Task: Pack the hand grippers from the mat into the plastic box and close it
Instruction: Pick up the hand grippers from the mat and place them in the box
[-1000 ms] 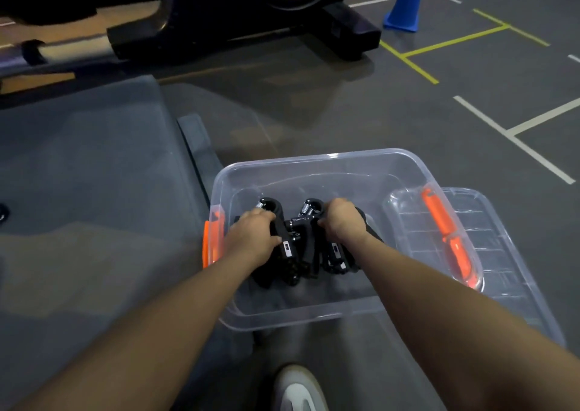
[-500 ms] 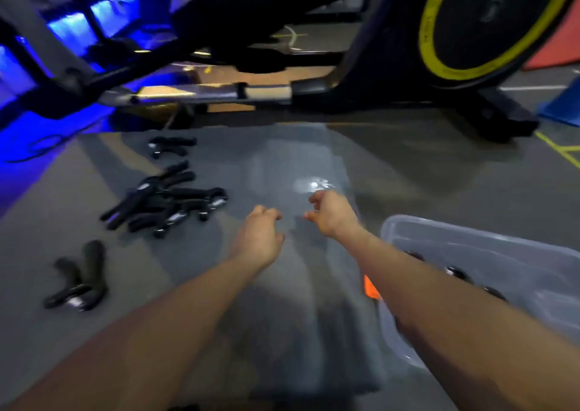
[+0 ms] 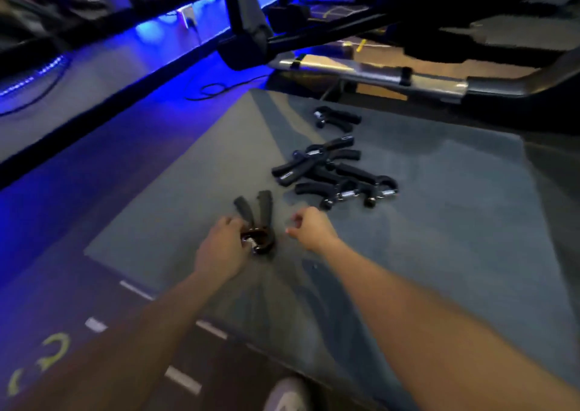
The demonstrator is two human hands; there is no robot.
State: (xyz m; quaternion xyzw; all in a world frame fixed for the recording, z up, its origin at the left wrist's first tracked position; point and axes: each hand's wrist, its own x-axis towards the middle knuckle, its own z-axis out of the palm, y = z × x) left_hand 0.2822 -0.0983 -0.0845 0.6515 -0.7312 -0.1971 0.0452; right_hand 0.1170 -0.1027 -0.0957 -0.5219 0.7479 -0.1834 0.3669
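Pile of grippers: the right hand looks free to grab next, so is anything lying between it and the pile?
Nothing visible: only bare mat lies between the right hand and the pile.

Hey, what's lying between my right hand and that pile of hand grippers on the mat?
Nothing: in the head view only bare mat separates the right hand from the pile of hand grippers. The hand is empty.

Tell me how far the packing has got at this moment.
Partway at best. The left hand grips the nearest hand gripper at its spring end; the right hand hovers beside it, holding nothing. A pile of grippers and a lone gripper are left on the mat. The box is out of view.
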